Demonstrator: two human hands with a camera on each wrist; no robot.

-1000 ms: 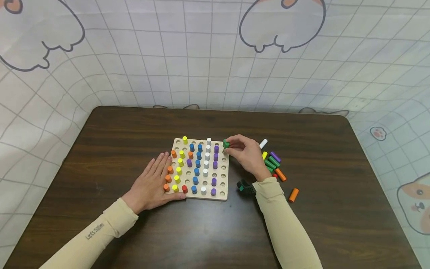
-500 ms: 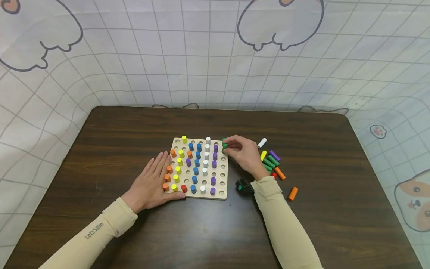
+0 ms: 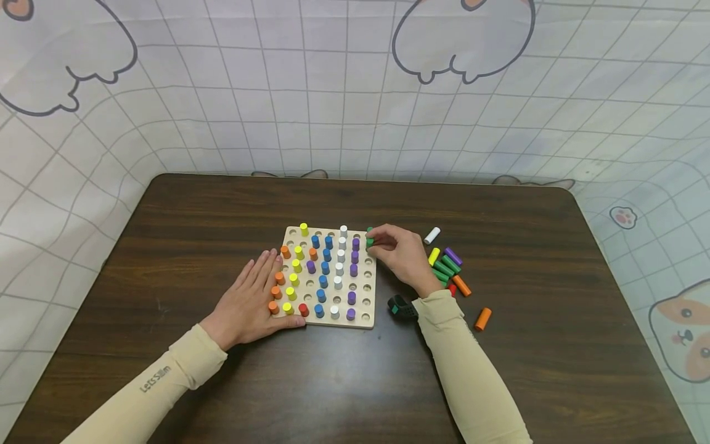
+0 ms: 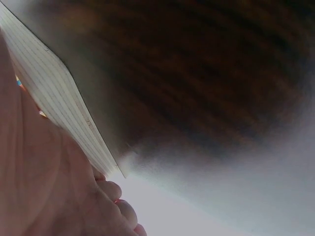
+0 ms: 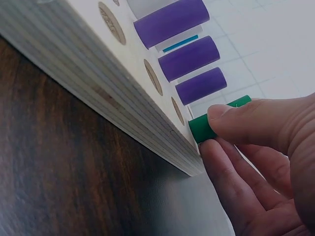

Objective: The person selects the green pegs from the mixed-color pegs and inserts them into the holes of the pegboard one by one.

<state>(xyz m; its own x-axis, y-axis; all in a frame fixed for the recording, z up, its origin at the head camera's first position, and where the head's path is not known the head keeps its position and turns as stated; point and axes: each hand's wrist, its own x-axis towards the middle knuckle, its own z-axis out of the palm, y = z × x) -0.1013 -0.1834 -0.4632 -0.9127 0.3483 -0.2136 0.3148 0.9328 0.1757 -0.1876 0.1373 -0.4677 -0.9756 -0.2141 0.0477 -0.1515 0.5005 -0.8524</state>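
A square wooden pegboard (image 3: 310, 297) bears rows of orange, yellow, blue, white and purple pegs. My left hand (image 3: 249, 302) lies along its left side with straight fingers, the thumb resting by the front edge. In the left wrist view, the palm (image 4: 44, 162) covers much of the board's side (image 4: 54, 78). At the far right corner, my right hand (image 3: 403, 253) pinches a green peg (image 5: 199, 129) between thumb and fingers. The peg's lower end meets the board's top face in the right-hand column. Another green peg (image 3: 370, 229) stands just behind it, partly hidden by the fingers.
Loose pegs lie right of the board: a white peg (image 3: 432, 235), a yellow peg (image 3: 434, 256), a purple peg (image 3: 453, 256), several green ones, a red one and an orange peg (image 3: 483, 319). A dark wrist strap (image 3: 402, 307) is at the right wrist.
The pinched green peg has come down slightly onto the board, with the right hand following it. The left hand stays in place, and the head view has shifted a little.
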